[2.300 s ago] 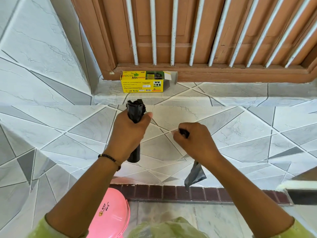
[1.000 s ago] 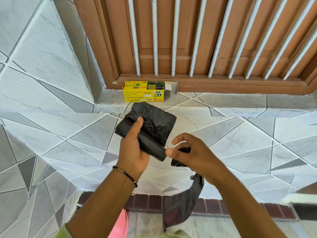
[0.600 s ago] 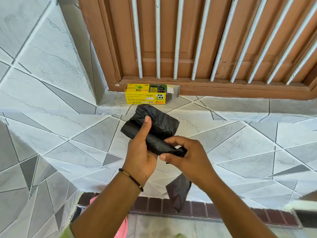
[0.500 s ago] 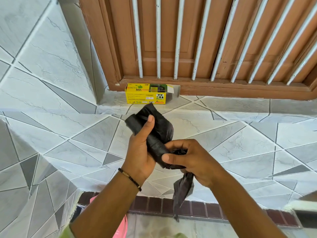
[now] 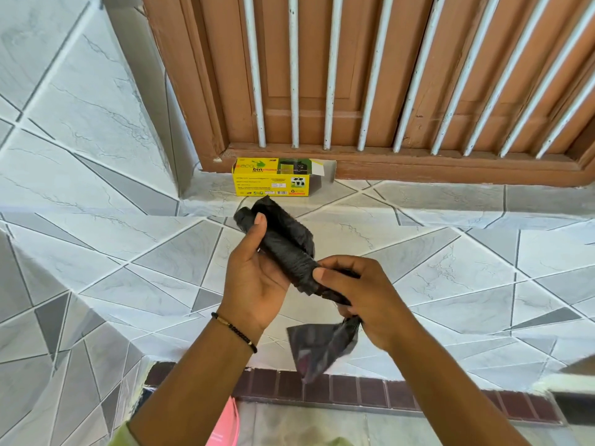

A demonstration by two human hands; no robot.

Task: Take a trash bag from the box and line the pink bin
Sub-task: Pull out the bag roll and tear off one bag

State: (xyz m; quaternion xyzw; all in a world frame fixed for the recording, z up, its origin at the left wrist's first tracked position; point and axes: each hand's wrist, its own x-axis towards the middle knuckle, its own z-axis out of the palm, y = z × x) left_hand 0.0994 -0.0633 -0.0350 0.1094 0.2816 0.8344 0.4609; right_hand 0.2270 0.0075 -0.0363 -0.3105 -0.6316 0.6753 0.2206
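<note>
My right hand (image 5: pixel 363 294) has closed over the roll's (image 5: pixel 283 249) lower end; the loose bag (image 5: pixel 322 346) hangs shorter, lower centre.

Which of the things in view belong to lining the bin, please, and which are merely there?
Job: roll of black bags, loose bag end, yellow box, pink bin.
Merely there: window bars, tiled ledge, beaded bracelet.

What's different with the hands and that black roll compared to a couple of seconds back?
The left hand tipped the roll of bags from upright to slanted, and the right hand came across to grip its lower end, a loose bag still hanging. The yellow box stayed put.
</note>
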